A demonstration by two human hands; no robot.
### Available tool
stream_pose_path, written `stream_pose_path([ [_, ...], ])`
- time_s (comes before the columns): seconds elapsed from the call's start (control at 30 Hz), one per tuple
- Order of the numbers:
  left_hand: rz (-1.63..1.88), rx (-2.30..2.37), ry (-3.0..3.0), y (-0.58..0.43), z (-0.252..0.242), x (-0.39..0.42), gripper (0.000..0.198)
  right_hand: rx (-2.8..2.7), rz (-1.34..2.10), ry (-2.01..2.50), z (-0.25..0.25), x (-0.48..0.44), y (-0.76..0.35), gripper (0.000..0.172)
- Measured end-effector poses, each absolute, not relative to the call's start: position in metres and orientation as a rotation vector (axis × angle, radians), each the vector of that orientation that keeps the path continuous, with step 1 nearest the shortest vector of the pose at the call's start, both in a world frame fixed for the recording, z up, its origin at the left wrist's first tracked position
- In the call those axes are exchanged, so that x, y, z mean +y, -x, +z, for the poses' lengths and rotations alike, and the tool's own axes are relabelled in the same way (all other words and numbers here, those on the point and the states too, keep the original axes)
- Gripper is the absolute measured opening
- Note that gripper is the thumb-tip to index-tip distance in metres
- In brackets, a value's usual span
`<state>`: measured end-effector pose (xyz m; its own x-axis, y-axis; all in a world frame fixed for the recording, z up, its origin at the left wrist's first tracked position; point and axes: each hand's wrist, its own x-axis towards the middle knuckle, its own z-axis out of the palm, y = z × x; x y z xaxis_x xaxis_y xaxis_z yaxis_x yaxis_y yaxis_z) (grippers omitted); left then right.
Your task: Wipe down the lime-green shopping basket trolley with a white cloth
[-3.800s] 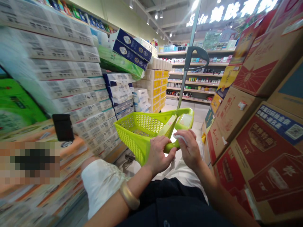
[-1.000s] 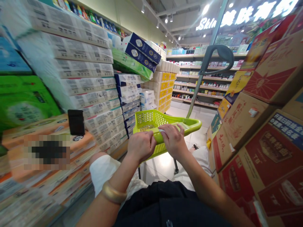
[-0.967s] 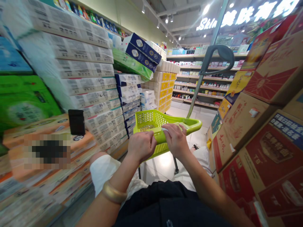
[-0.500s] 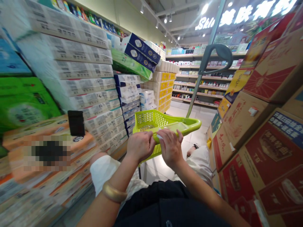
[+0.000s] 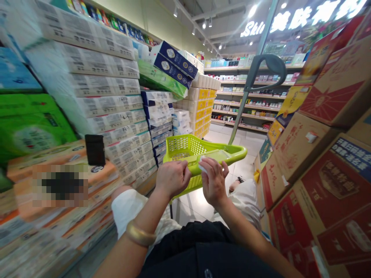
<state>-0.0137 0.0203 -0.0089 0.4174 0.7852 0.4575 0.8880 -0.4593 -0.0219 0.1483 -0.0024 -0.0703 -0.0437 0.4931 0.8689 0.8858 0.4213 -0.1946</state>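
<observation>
While the left hand point(image 5: 173, 178) grips, the right hand point(image 5: 213, 180) works a wad

Far left, orange packs point(image 5: 101, 172) with a black object point(image 5: 95, 150) standing on them, too plain to identify. Behind, white packs point(image 5: 107, 85) stacked high. Left hand next: fingers curled tightly over the near edge of the green basket point(image 5: 177, 143), knuckles up, thumb along the side. Basket sits tilted in front of the body, between the knees, handle end pointing right.

Right hand just beside the left, not touching it. Fingers bent, pinching a white wad point(image 5: 202, 166), cloth or tissue, can't tell which, against the basket's handle part near a clear panel point(image 5: 219, 155). Whether the wad presses hard can't be told.

My reading: wiping stage, handle section in hand. Any further stroke calls for a steady left grip, with the wad kept flat along the green edge toward the right. Beyond, a grey handle point(image 5: 251, 73) on a pole; far right, cartons point(image 5: 307, 133).
</observation>
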Motion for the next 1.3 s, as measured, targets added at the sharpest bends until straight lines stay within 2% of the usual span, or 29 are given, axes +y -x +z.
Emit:
stream_pose_path([
  [0.27, -0.568, -1.489, 2.428, 0.012, -0.008, 0.02, 0.035, -1.269, -0.423, 1.325, -0.068, 0.016, -0.188, 0.033],
  [0.47, -0.582, -1.461, 2.425, 0.016, -0.009, 0.021, 0.036, -1.58, -0.444, 1.245, -0.063, 0.009, -0.168, 0.031],
  [0.67, -0.55, -1.465, 2.423, 0.014, -0.008, 0.021, 0.035, -1.427, -0.386, 1.408, -0.05, 0.014, -0.181, 0.03],
  [0.87, -0.574, -1.45, 2.419, 0.015, -0.009, 0.022, 0.036, -1.788, -0.308, 1.267, -0.036, 0.008, -0.156, 0.027],
  [1.1, -0.587, -1.435, 2.435, 0.015, -0.009, 0.02, 0.036, -1.647, -0.271, 1.464, -0.024, 0.019, -0.175, 0.027],
  [1.3, -0.617, -1.417, 2.436, 0.015, -0.01, 0.022, 0.035, -1.942, -0.238, 1.427, -0.013, 0.015, -0.15, 0.024],
])
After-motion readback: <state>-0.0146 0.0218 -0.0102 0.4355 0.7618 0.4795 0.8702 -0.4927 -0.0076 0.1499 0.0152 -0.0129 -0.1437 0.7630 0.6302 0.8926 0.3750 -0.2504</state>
